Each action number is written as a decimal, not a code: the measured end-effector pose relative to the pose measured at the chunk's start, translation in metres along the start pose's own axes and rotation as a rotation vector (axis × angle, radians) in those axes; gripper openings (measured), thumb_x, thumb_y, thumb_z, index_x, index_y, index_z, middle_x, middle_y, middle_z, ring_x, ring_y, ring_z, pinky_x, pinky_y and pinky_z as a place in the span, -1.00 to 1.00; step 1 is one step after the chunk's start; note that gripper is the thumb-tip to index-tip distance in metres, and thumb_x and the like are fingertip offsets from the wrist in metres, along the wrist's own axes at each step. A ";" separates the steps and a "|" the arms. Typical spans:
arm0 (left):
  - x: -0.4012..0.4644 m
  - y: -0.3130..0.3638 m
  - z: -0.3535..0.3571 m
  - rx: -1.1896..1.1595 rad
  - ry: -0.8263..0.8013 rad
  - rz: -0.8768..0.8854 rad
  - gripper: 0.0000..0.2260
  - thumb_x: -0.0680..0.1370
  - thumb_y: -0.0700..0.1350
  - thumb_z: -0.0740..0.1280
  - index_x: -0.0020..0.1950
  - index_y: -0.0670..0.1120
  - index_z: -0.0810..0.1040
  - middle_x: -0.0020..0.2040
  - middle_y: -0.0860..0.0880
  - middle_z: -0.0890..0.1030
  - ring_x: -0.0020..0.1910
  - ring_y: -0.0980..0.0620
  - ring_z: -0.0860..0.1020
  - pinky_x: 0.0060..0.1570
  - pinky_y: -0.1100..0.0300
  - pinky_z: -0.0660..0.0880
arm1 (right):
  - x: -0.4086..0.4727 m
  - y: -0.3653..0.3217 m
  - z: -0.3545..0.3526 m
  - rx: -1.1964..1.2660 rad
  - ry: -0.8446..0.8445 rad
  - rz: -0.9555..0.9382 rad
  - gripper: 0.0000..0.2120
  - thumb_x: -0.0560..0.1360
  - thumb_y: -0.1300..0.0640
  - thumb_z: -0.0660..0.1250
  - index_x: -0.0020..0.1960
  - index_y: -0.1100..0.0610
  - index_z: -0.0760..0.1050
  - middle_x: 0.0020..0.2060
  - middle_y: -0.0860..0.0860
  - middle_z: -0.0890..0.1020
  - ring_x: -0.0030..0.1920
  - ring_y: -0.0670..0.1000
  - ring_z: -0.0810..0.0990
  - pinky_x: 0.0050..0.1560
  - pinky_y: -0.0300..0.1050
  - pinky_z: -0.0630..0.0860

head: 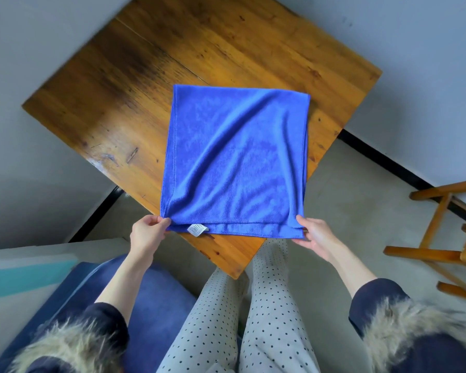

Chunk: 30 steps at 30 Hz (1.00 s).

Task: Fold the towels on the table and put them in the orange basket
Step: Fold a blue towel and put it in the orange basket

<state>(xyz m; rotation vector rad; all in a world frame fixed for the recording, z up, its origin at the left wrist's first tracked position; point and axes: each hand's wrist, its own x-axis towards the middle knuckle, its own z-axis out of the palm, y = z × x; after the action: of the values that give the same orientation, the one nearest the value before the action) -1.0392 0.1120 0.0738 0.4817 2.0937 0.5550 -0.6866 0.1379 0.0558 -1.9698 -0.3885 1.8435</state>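
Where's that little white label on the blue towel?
In the head view, the white label sits at the blue towel's near edge, toward the left corner, just right of the left hand on the wooden table.

A wooden chair stands beside a blue cushion.

Towel flat on the tabletop, doubled over, near edge hanging just past the table's near side. Left hand pinching its near-left corner, right hand on the near-right. Wooden chair off right.
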 end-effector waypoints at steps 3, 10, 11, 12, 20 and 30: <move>-0.001 0.008 -0.011 -0.151 -0.069 -0.054 -0.93 0.44 -0.21 0.38 -0.25 -0.15 0.55 -0.34 -0.09 0.56 -0.42 0.06 0.49 -0.29 0.25 0.48 | -0.014 -0.003 -0.007 -0.038 0.008 0.019 -0.89 0.56 0.20 0.26 -0.04 0.21 0.53 -0.09 0.09 0.63 -0.14 0.06 0.60 -0.10 -0.07 0.53; -0.008 0.090 -0.054 -0.581 -0.133 -0.090 -0.94 0.45 -0.31 0.33 -0.22 -0.24 0.48 -0.32 -0.10 0.43 -0.55 0.10 0.55 -0.42 0.37 0.54 | -0.058 -0.078 -0.018 0.272 0.038 -0.137 -0.92 0.48 0.36 0.30 -0.18 0.26 0.51 -0.26 0.09 0.60 -0.25 0.00 0.54 -0.34 -0.24 0.55; -0.012 0.107 -0.061 -0.621 -0.134 -0.057 -0.93 0.45 -0.30 0.33 -0.22 -0.24 0.47 -0.30 -0.11 0.45 -0.53 0.11 0.56 -0.40 0.38 0.54 | -0.066 -0.095 -0.017 0.325 0.035 -0.187 -0.94 0.48 0.36 0.30 -0.17 0.27 0.50 -0.25 0.10 0.59 -0.25 0.00 0.53 -0.31 -0.22 0.55; -0.017 0.124 -0.066 -0.650 -0.149 -0.015 -0.94 0.46 -0.30 0.32 -0.21 -0.24 0.48 -0.29 -0.12 0.47 -0.51 0.11 0.57 -0.38 0.37 0.55 | -0.074 -0.111 -0.016 0.379 0.030 -0.229 -0.95 0.47 0.37 0.30 -0.16 0.28 0.50 -0.23 0.12 0.58 -0.24 0.01 0.52 -0.27 -0.20 0.53; -0.042 0.160 -0.061 -0.524 -0.225 0.104 -0.87 0.50 -0.36 0.30 -0.23 -0.24 0.45 -0.58 -0.02 0.53 -0.62 0.17 0.49 -0.48 0.39 0.49 | -0.109 -0.163 -0.008 0.414 -0.014 -0.312 -0.94 0.48 0.40 0.27 -0.15 0.29 0.46 -0.21 0.15 0.55 -0.22 0.03 0.53 -0.32 -0.21 0.56; -0.025 0.088 -0.001 -0.285 -0.298 -0.128 -0.92 0.52 -0.22 0.33 -0.17 -0.18 0.55 -0.28 -0.08 0.55 -0.40 0.05 0.48 -0.43 0.30 0.43 | -0.076 -0.122 -0.015 0.297 0.186 -0.138 -0.89 0.50 0.42 0.24 -0.18 0.28 0.40 -0.23 0.17 0.53 -0.24 0.04 0.54 -0.20 -0.16 0.47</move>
<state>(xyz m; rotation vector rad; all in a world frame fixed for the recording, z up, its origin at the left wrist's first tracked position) -1.0150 0.1716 0.1394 0.2460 1.7145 0.6516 -0.6685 0.2075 0.1819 -1.8409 -0.1768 1.5198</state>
